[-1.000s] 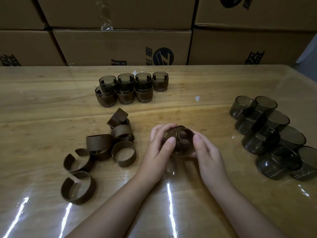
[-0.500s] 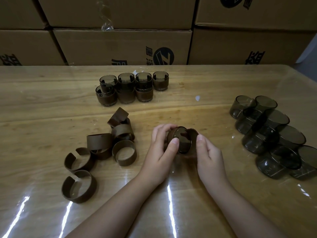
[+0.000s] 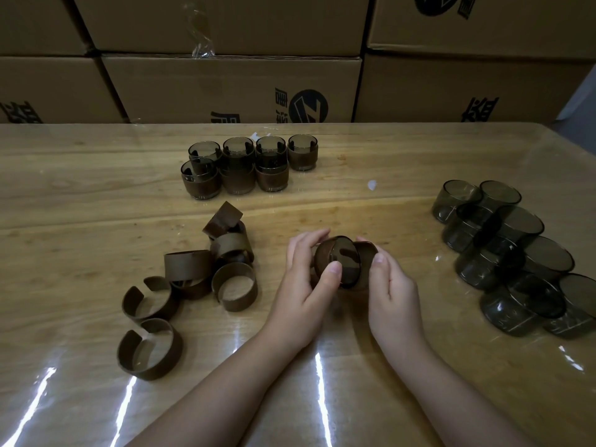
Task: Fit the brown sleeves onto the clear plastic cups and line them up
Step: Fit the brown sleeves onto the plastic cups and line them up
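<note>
Between the two hands, above the table's middle, a cup and a brown sleeve were held together.

On the wooden table (image 3: 80, 201), loose brown sleeves (image 3: 193, 279) lay scattered at the left, and sleeved cups (image 3: 248, 166) stood in two rows farther back. The left hand (image 3: 303, 285) curled round a tilted clear cup (image 3: 338, 261), thumb over its near rim and fingers behind it. A brown sleeve (image 3: 366, 253) sat at the cup's right end, touching it, gripped by the right hand (image 3: 390, 285) with the thumb on its outer face; how far it was on could not be told. Bare cups (image 3: 516, 253) lay heaped at the right, well apart from the hands. Cardboard boxes (image 3: 225, 85) were stacked behind the table.
</note>
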`<state>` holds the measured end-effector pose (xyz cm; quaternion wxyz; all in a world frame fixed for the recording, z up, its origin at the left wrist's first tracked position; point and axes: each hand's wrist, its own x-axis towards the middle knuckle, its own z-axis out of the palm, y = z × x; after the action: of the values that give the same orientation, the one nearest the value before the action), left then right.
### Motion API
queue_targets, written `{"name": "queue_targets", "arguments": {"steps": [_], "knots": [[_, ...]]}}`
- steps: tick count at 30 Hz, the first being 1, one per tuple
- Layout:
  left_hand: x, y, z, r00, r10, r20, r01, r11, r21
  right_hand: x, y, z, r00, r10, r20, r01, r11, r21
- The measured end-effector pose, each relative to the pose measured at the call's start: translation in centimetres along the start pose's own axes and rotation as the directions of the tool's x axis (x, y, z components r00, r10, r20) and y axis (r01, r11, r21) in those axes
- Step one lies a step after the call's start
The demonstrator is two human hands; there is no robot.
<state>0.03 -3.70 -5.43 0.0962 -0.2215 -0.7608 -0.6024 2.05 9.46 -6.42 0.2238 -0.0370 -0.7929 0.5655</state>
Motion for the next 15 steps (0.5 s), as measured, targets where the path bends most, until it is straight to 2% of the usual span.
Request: {"name": "queue_targets", "arguments": {"steps": [15], "knots": [[-0.42,0.24,0.54,1.0,-0.011,0.014,0.009,0.995,0.103,0.12,-0.84,0.42,0.997,0.027,-0.066,-0.031,0.998,-0.05]]}}
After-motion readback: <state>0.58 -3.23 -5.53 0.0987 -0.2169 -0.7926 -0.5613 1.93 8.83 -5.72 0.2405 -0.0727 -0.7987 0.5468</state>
